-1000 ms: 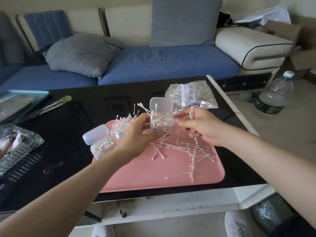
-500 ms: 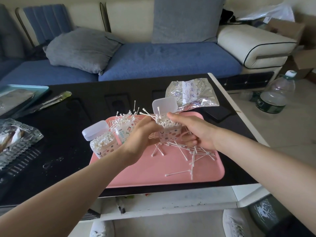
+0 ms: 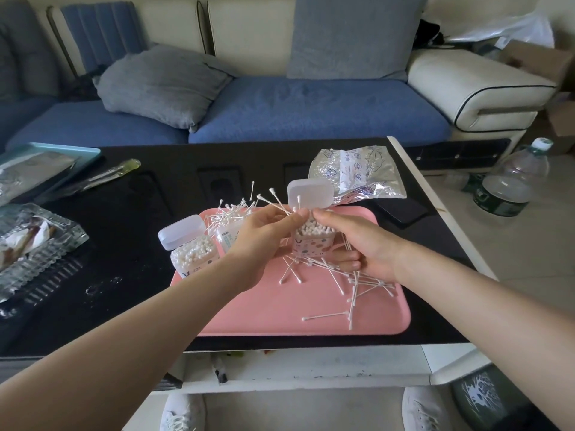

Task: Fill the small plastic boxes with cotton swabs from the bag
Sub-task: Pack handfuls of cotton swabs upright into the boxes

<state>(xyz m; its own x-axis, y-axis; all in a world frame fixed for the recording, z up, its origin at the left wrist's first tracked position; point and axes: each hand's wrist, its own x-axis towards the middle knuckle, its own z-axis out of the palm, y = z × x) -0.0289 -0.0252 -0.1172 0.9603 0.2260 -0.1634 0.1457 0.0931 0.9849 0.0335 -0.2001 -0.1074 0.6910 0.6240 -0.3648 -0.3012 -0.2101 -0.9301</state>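
Over the pink tray [image 3: 249, 318], the right hand [image 3: 367, 250] gripped an open small box [image 3: 312, 244], thumb across its swab-packed mouth, fingers curled beneath it, lid tipped up behind. Beside it the left hand [image 3: 261, 237] pinched a few cotton swabs [image 3: 273, 199] at the box's rim, their ends fanning out. More loose swabs [image 3: 357, 284] lay on the tray; a filled box [image 3: 193, 256] stood at its left edge, the bag [image 3: 357, 175] on the table beyond.
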